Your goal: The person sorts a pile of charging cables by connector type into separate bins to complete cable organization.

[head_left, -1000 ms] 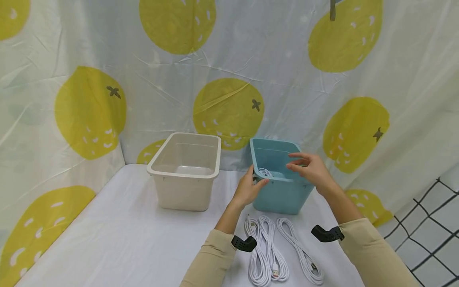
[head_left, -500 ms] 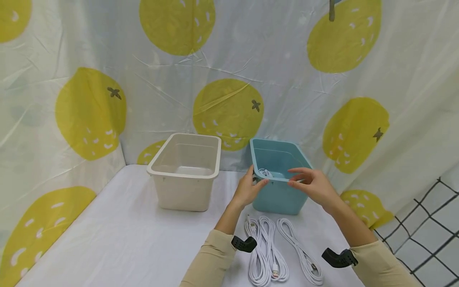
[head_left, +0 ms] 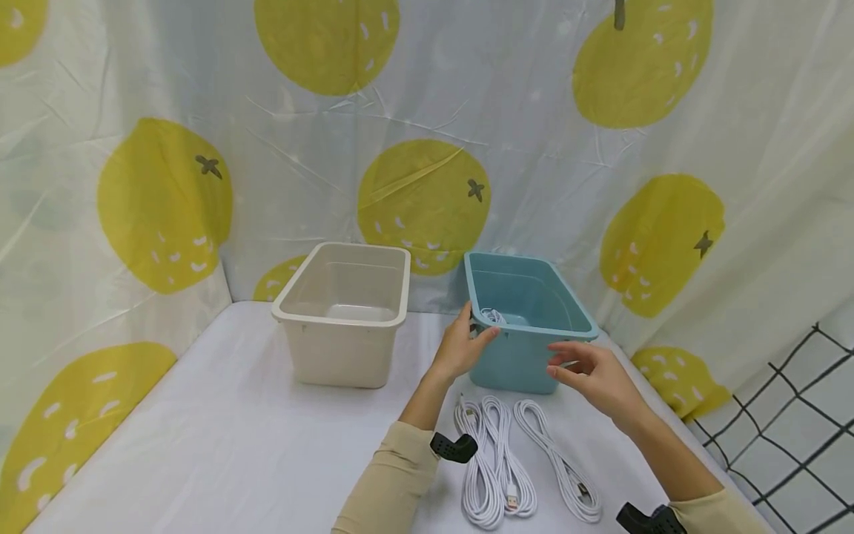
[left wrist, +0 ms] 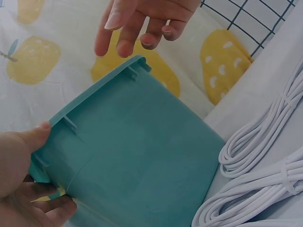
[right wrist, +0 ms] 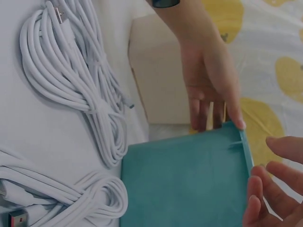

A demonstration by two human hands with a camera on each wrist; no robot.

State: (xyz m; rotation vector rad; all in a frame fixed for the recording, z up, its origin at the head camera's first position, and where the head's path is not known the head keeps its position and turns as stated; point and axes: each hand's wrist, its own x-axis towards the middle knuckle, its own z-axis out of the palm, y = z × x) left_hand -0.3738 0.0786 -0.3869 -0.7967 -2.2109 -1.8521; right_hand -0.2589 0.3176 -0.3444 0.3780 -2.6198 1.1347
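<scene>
A teal plastic bin (head_left: pixel 512 362) stands on the white cloth, with a white coiled cable (head_left: pixel 494 316) inside near its front left corner. My left hand (head_left: pixel 457 350) grips that corner, thumb on the rim and fingers beneath it, as the left wrist view shows. In front of the bin's right side hangs my right hand (head_left: pixel 595 377), fingers loosely bent, holding nothing. Three bundles of white USB cable lie before the bin: a left bundle (head_left: pixel 475 475), a middle bundle (head_left: pixel 508 469) and a right bundle (head_left: pixel 555 463) a little apart.
Left of the teal bin stands a beige bin (head_left: pixel 343 356) with nothing visible inside. A lemon-print curtain (head_left: pixel 293 178) hangs behind both. At the right side there is a dark wire grid (head_left: pixel 787 437).
My right hand has drawn back from over the teal bin's opening, down and toward me, to in front of its right side. My left hand has kept its grip on the corner.
</scene>
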